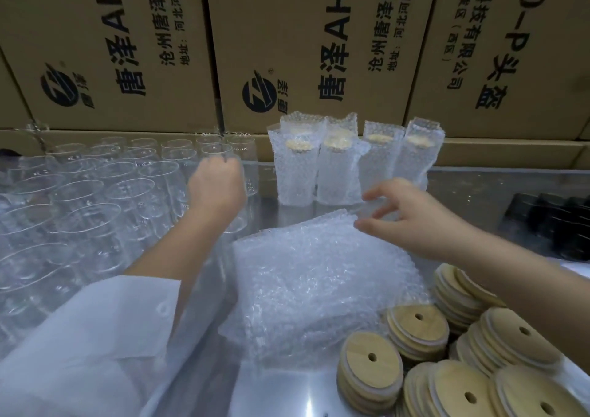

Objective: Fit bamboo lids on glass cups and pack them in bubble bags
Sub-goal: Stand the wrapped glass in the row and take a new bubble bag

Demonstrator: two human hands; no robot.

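Firstly, cardboard cartons (319, 49): stacked as a wall along the back, brown, printed with black characters and a round logo.
Table (479, 193): shiny metal top running from the cartons toward the camera, with everything else standing or lying on it.
Glass cups (95, 193): many clear cups standing upright in close rows, filling the left side of the table, none of them with a lid.
Sleeve (95, 337): white and buttoned, covering the left forearm at the lower left; the right arm is bare.
Stack of bubble bags (313, 273): flat pile of clear bags in the middle of the table, between the glass cups and the bamboo lids.
Packed cups (338, 167): a small group upright in bubble bags at the back centre, just in front of the cartons, with pale lids showing through the wrap.
Bamboo lids (418, 324): round discs, each with one small hole, in several leaning stacks at the lower right.
Dark objects (558, 222): black shapes at the right edge, too blurred to identify.
Left hand (217, 183): back toward the camera, fingers curled down over a rim.
Gripped cup (240, 212): held at its rim by the left hand, upright, on the right edge of the glass rows.
Right hand (412, 212): over the far right corner of the stack, thumb and fingers pinching.
Top bubble bag (378, 211): its far corner sits raised between the right thumb and fingers.
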